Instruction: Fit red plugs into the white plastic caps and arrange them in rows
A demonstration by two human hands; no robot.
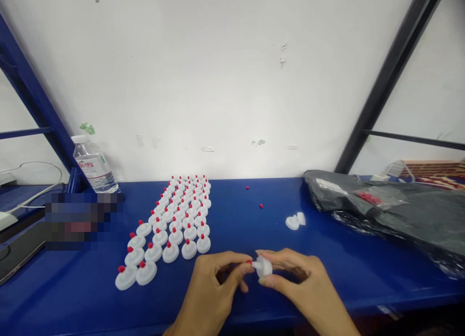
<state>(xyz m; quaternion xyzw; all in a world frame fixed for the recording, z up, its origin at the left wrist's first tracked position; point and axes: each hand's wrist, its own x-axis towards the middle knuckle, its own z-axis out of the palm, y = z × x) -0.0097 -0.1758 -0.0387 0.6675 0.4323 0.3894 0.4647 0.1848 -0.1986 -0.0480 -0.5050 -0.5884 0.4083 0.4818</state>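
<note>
Between thumb and fingers, my right hand [296, 275] grips a white plastic nozzle cap [264, 267], its spout pointing left. A small red tip [249, 262] is pinched in my left hand [221, 282] at the end of that spout; whether it is seated there I cannot tell. To the left stand several rows of white nozzle caps [170, 252] with red tips on top. Two loose red tips, one nearer [261, 206] and one farther back [247, 187], lie beyond my hands. White nozzle caps without red tips [292, 222] lie at the right.
The blue table [240, 229] meets a white wall. A water bottle [95, 166] stands at the back left, near a dark flat device [22, 249]. On the right lies a black plastic bag [399, 220] with a clear packet of red pieces [368, 198] on it.
</note>
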